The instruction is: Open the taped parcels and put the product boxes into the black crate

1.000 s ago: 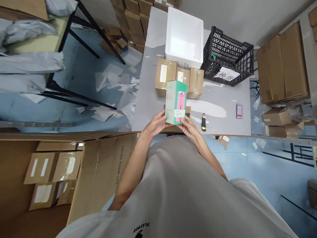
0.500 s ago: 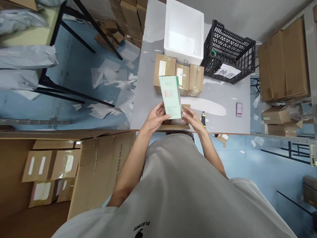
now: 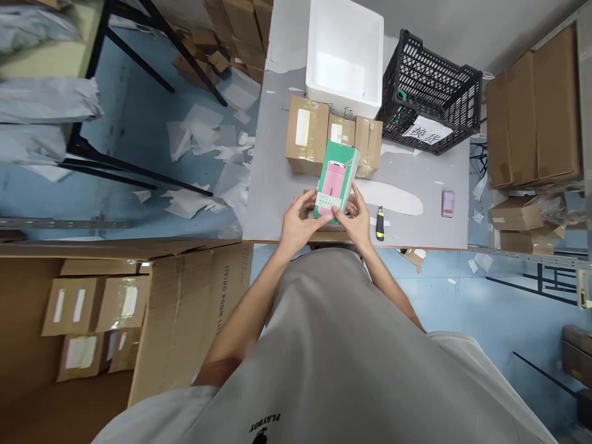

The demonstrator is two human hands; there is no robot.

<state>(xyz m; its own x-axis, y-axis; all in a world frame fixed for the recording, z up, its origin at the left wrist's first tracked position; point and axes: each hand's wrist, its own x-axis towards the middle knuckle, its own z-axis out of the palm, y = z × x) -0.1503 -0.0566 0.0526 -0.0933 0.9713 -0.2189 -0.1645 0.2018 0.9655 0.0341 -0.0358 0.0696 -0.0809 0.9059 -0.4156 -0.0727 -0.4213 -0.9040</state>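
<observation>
A green retail box (image 3: 337, 179) with a pink product picture on its face is held tilted above the near edge of the grey table (image 3: 416, 213). My left hand (image 3: 298, 222) grips its lower left end, fingers curled round it. My right hand (image 3: 357, 217) pinches its lower right corner. Under both hands lies a small open brown carton (image 3: 329, 231), mostly hidden. Three taped brown cartons (image 3: 305, 132) stand in a row just beyond the green box.
A white foam box (image 3: 345, 55) and a black plastic crate (image 3: 432, 98) sit at the table's far end. A yellow-black utility knife (image 3: 380, 223) and a small pink item (image 3: 446, 203) lie to the right. A big cardboard box (image 3: 92, 308) with cartons stands at my left.
The green box has been turned in my hands: its pale side face gave way to the pink-pictured face, and it now leans to the right, lower over the table.
</observation>
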